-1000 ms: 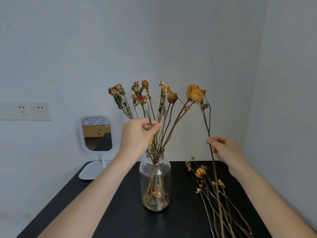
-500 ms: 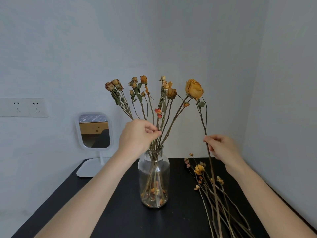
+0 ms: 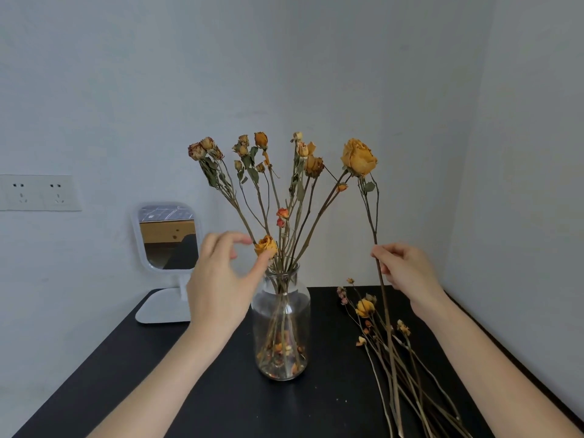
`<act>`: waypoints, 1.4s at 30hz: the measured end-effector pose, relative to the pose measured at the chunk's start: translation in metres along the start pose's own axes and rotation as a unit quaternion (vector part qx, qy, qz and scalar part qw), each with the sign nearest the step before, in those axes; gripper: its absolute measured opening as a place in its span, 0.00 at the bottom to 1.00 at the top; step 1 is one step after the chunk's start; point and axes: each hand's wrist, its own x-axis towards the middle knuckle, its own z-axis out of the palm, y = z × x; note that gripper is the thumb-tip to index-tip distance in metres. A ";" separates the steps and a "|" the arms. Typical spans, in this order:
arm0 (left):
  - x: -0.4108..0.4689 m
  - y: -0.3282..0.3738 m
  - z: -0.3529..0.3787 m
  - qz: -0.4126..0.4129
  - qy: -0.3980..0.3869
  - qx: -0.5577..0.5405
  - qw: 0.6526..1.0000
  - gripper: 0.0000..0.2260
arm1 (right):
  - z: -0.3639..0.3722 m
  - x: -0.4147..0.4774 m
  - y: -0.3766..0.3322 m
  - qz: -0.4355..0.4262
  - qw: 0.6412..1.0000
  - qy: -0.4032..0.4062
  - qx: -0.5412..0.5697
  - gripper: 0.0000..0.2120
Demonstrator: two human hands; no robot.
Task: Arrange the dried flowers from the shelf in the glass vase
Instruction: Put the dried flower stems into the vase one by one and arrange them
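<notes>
At the right hand (image 3: 407, 273), fingers are pinched shut on the stem of a long yellow rose (image 3: 358, 157), about midway up. Stem stands nearly upright; bloom sits high, level with the bouquet tops, just right of them and apart from the vase. Lower end of the stem runs down among the loose stems on the table; whether its tip rests on the surface I can't tell, it blurs into the pile.

Left hand (image 3: 221, 279) is beside the vase neck, thumb and forefinger spread apart. Thumb tip touches or nearly touches a small yellow bloom (image 3: 266, 245) sitting low just above the rim. Nothing is clamped in that hand.

Glass vase (image 3: 281, 327) stands upright mid-table, between the two forearms. It holds a fan of dried flowers (image 3: 262, 172): brownish and orange buds on thin stems, two small red buds lower at centre. Fallen petals lie in the bottom of the glass.

Loose dried stems (image 3: 395, 358) lie flat on the black table (image 3: 221, 406) right of the vase, heads toward the wall, one yellow head among them.

Back left: small white-framed mirror (image 3: 169, 238) on its stand, near the table's far corner. Wall socket plate (image 3: 38, 192) further left on the wall.
</notes>
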 end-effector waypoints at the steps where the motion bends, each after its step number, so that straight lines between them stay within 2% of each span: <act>1: -0.011 -0.009 0.002 -0.022 0.009 -0.019 1.000 0.19 | 0.001 0.001 -0.001 -0.004 1.000 0.008 0.003 0.06; 3: -0.031 -0.026 0.012 -0.080 -0.031 -0.036 0.996 0.22 | 0.002 0.004 -0.004 -0.016 0.999 0.030 0.015 0.07; 5: -0.043 -0.039 0.028 -0.130 -0.117 -0.018 0.984 0.28 | 0.003 0.006 -0.007 -0.028 0.997 0.057 0.035 0.07; 8: -0.044 -0.037 0.053 -0.146 -0.182 0.020 0.972 0.37 | 0.004 0.005 -0.008 -0.052 0.993 0.088 0.065 0.06; 11: -0.037 -0.026 0.073 -0.148 -0.154 0.049 0.976 0.38 | 0.002 0.005 -0.008 -0.073 0.987 0.115 0.088 0.07; 15: -0.031 -0.025 0.081 -0.168 -0.109 0.031 0.979 0.33 | -0.002 0.010 -0.011 -0.095 0.981 0.139 0.100 0.08; 24: -0.025 -0.050 0.070 -0.160 -0.177 -0.133 0.962 0.18 | -0.001 0.016 -0.022 -0.121 0.968 0.162 0.152 0.06; 30: -0.019 -0.064 0.063 -0.191 -0.229 -0.181 0.937 0.18 | 0.003 0.015 -0.037 -0.135 0.951 0.144 0.239 0.09; 36: -0.016 -0.063 0.068 -0.177 -0.185 -0.171 0.951 0.29 | 0.009 0.019 -0.062 -0.130 0.932 0.122 0.315 0.08; 42: -0.017 -0.064 0.067 -0.208 -0.172 -0.176 0.947 0.29 | 0.013 0.017 -0.077 -0.149 0.924 0.109 0.333 0.09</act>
